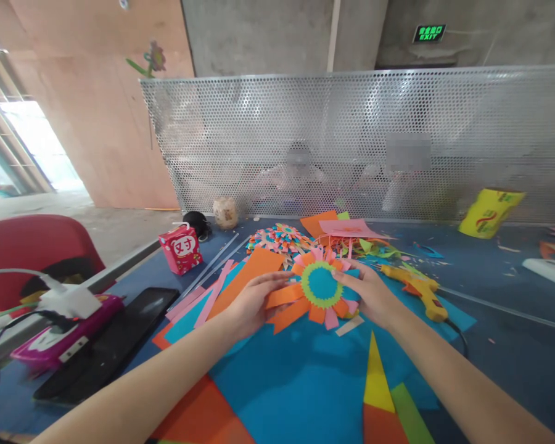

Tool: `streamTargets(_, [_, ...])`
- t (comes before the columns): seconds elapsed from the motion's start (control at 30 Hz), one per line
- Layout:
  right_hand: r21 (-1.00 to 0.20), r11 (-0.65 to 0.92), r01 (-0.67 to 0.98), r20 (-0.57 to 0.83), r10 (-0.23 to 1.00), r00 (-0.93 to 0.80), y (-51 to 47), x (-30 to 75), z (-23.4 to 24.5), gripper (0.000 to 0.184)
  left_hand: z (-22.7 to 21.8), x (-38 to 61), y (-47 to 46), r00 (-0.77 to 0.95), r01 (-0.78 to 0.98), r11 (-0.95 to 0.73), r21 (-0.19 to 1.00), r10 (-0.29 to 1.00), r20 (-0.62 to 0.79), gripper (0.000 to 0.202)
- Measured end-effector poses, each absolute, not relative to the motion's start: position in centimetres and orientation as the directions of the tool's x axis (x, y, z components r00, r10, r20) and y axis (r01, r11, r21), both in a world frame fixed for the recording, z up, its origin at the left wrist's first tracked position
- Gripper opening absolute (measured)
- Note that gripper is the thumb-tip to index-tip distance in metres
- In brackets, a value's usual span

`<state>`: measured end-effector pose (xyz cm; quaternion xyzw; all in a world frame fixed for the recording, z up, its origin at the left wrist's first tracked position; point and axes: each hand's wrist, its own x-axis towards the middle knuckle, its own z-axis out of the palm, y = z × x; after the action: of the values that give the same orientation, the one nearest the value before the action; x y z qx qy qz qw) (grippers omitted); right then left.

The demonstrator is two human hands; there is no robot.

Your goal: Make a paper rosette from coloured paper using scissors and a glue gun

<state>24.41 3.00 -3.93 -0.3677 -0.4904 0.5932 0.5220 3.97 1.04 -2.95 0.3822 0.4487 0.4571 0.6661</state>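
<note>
Between my two hands is a felt flower [322, 285] with a blue centre, a lime zigzag ring and orange and pink petals. My left hand [258, 297] grips its left side, by the long orange strips. On the right edge, my right hand [366, 288] pinches it, thumb on the front near the blue centre; the other fingers are partly hidden behind. Under the hands lies a large blue felt sheet [296, 376]. A pile of finished-looking felt flowers [277, 239] sits just beyond. To the right rests a yellow hot glue gun [419, 288] with a cord.
A purple power strip [69, 339], a black phone [111, 345] and a red carton [181, 250] stand at the left. Clear glue sticks [215, 262] lie behind the left hand. A perforated metal screen [351, 142] closes the far edge, with a yellow container [489, 213] beside it.
</note>
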Motion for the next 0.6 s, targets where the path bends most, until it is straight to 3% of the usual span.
streamTargets(0.07, [-0.946,0.019,-0.322,0.076,0.983,-0.164,2.9,24.2,-3.7,0.028,-3.4,3.8,1.2,0.362,-0.260,0.429,0.865,0.874,-0.324,0.016])
streamTargets(0.13, [-0.931,0.048,-0.363,0.111,0.982,-0.154,2.8,24.1,-3.5,0.026,-3.9,3.7,1.2,0.573,-0.256,0.496,0.830,0.769,-0.283,0.026])
streamTargets(0.2, [-0.919,0.089,-0.384,0.153,0.979,-0.138,2.8,24.2,-3.4,0.024,-4.1,3.7,1.0,0.651,-0.258,0.484,0.836,0.726,-0.220,0.037])
streamTargets(0.4, [-0.940,0.115,-0.323,0.160,0.980,-0.116,2.9,24.3,-3.7,0.025,-4.1,5.0,-0.1,0.467,-0.280,0.332,0.901,0.867,-0.175,0.039])
streamTargets(0.6, [-0.957,0.115,-0.265,0.147,0.983,-0.106,3.0,24.2,-3.9,0.028,-4.2,5.4,-0.1,0.347,-0.330,0.280,0.901,0.924,-0.159,0.044])
